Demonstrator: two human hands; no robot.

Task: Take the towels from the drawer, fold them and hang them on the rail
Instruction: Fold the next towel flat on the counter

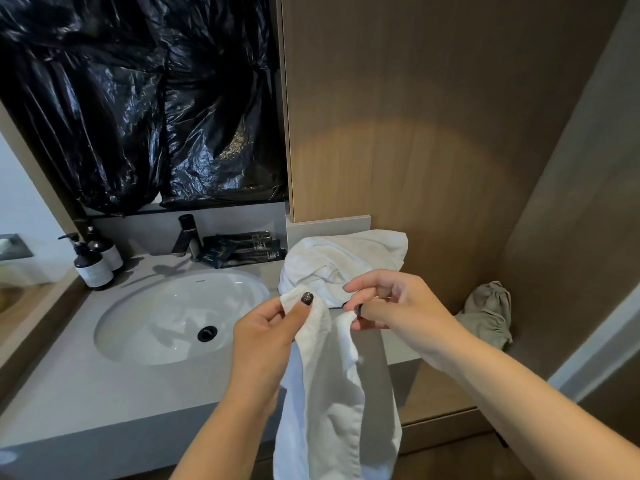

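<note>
At the far left, two dark pump bottles [93, 263] are stood on a grey counter [69, 386]. Beside them, a white oval sink [138, 327] with a black drain [207, 333] is set into the counter, and a dark tap [188, 237] is mounted behind it. Black plastic sheeting [138, 98] is hung above. In the middle, a white towel [329, 403] is held up in front of the counter edge: one top corner is pinched by the left hand [266, 336], the other is gripped between the fingers of the right hand [398, 308]. The rest is left hanging down. Behind the hands, more white towels [346, 258] are heaped on the counter. At the right, a beige cloth bag [488, 315] is laid on a wooden shelf.
</note>
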